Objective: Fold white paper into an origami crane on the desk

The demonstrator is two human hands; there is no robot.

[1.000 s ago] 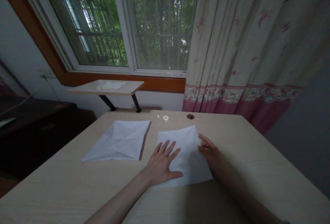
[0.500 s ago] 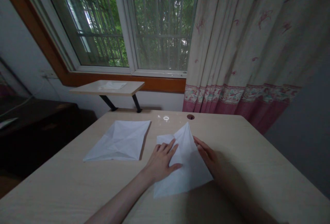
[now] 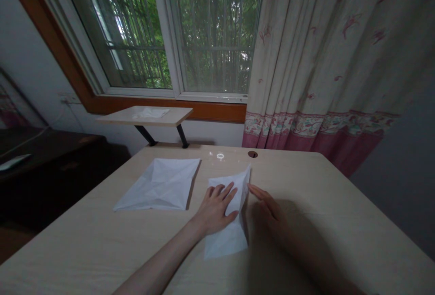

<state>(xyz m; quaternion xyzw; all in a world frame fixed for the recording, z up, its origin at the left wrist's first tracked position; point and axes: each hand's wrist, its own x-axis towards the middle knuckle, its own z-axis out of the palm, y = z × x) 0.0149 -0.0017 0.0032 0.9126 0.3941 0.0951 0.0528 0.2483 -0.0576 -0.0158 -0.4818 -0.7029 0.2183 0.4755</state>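
Observation:
A thin white sheet (image 3: 226, 243), perhaps paper or tissue, lies on the table with its right part raised into a fold. My left hand (image 3: 217, 206) rests flat on its middle, fingers spread. At the sheet's raised right edge is my right hand (image 3: 270, 206), fingers stretched out and their tips against or very near the fold. Whether they touch it I cannot tell. To the left lies a second white sheet (image 3: 163, 184), creased, with nothing holding it.
The pale wooden table (image 3: 306, 186) has a round cable hole (image 3: 253, 154) at the back. A small raised shelf (image 3: 180, 114) bearing a crumpled white piece (image 3: 151, 112) stands at the back left. Beyond are a window and a curtain (image 3: 288, 59). A dark cabinet (image 3: 68, 150) stands left.
The sheet's right part has swung up and leftward, so the sheet now looks narrower. My right hand has moved slightly left along with it. My left hand stays pressed on the sheet.

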